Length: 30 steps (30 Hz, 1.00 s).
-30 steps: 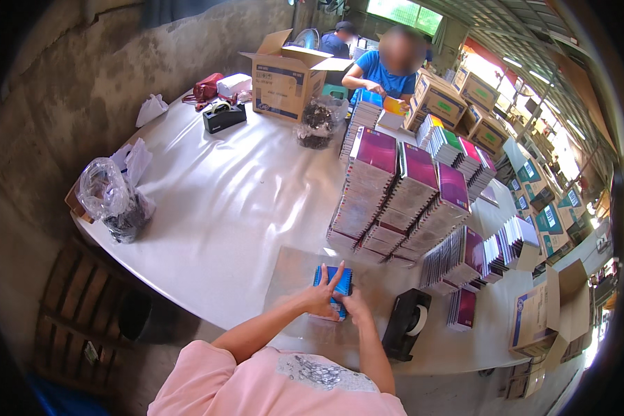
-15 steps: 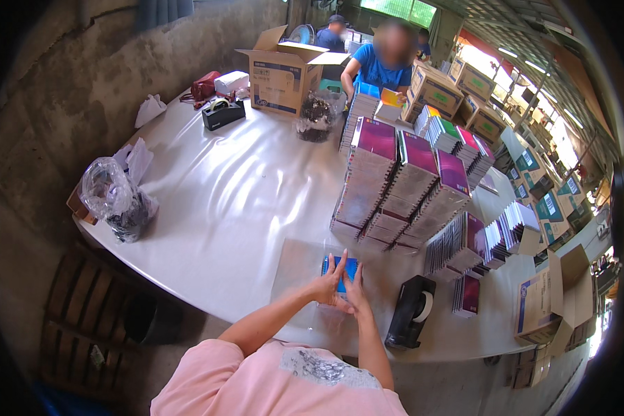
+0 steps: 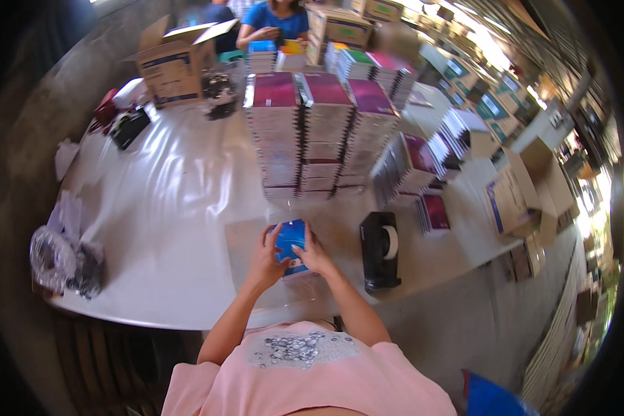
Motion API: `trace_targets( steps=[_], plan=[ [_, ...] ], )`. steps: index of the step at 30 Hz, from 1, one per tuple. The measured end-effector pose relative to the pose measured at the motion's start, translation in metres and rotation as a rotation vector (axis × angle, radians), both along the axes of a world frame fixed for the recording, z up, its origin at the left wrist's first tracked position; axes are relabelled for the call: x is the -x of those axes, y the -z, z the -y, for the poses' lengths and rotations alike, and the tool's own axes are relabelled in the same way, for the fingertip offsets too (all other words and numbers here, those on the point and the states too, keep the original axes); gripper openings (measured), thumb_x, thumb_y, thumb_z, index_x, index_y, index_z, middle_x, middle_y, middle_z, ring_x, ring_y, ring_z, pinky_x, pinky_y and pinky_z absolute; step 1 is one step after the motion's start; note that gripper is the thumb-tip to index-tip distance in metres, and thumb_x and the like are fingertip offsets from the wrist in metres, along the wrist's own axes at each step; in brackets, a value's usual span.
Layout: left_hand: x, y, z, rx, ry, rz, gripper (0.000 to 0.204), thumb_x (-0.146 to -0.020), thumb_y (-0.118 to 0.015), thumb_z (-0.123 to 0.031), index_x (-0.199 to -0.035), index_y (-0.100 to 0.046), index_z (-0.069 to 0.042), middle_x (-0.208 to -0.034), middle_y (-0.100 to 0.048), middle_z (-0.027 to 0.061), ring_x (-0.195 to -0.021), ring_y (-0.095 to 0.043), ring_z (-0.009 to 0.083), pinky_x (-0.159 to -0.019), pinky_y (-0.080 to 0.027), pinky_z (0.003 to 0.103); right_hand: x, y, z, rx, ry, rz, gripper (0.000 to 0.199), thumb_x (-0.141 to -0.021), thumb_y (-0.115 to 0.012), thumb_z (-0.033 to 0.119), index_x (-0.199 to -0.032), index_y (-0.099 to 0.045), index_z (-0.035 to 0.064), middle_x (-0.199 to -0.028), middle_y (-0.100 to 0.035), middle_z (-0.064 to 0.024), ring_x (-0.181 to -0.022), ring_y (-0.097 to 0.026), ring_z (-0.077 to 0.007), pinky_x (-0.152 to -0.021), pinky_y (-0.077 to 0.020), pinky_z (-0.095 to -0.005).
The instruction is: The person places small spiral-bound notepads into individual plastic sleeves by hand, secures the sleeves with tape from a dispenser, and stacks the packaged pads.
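Observation:
A stack of small blue-covered notebooks (image 3: pixel 292 236) lies on a clear plastic sheet (image 3: pixel 241 243) at the table's near edge. My left hand (image 3: pixel 267 258) grips the stack's left side, its fingers over the edge. On the other side my right hand (image 3: pixel 315 256) clasps it, thumb resting on the blue cover. My fingers hide part of the cover. Just right of my hands stands a black tape dispenser (image 3: pixel 376 258) with a roll of tape. Beyond them rise tall stacks of maroon-covered spiral notebooks (image 3: pixel 279 139).
More maroon notebooks (image 3: pixel 416 156) stand to the right, near an open carton (image 3: pixel 509 201). At the back left are another open carton (image 3: pixel 170 75) and a second tape dispenser (image 3: pixel 129 128). Plastic bags (image 3: pixel 59 260) lie at left. A co-worker in blue (image 3: pixel 284 22) is across the table.
My view has swung to the right, shifting the table leftward in it. My hands have spread from the top of the blue stack to its two sides, uncovering more of the cover.

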<state>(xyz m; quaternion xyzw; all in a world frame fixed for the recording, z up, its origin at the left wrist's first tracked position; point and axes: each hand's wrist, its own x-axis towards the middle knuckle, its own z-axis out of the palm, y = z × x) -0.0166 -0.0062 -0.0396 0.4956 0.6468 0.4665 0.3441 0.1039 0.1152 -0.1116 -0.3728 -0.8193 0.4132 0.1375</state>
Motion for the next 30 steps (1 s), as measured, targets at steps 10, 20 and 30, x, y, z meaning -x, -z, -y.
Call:
trace_targets(
  steps=[10,20,30],
  plan=[
    [-0.001,0.009,-0.021,0.168,0.104,-0.683,0.069,-0.066,-0.074,-0.018,-0.127,-0.046,-0.005,-0.136,-0.041,0.0076,-0.121,-0.044,0.0257,-0.095,-0.041,0.039,0.001,0.004,0.003,0.020,0.051,-0.050,0.085,-0.082,-0.059,0.019,-0.141,-0.001,-0.0015,-0.141,-0.023,-0.0280,-0.131,-0.026,-0.0384,-0.107,-0.0229,-0.0384],
    [-0.005,0.000,-0.029,0.374,0.176,-0.804,0.065,-0.067,-0.072,-0.010,-0.126,-0.045,-0.006,-0.139,-0.036,0.0044,-0.123,-0.041,0.0250,-0.089,-0.045,0.046,-0.062,-0.023,0.045,-0.357,0.463,0.434,0.064,-0.088,-0.049,0.027,-0.135,-0.024,-0.0095,-0.143,-0.021,-0.0217,-0.134,-0.019,-0.0347,-0.108,-0.0176,-0.0474],
    [-0.002,0.008,-0.032,0.301,0.193,-0.866,0.056,-0.070,-0.067,-0.011,-0.123,-0.049,-0.004,-0.137,-0.037,0.0064,-0.123,-0.040,0.0262,-0.088,-0.047,0.043,-0.063,0.015,0.039,-0.212,0.495,0.054,0.077,-0.071,-0.067,0.024,-0.136,-0.029,0.0072,-0.124,-0.050,-0.0182,-0.116,-0.047,-0.0344,-0.099,-0.0327,-0.0466]
  ],
)
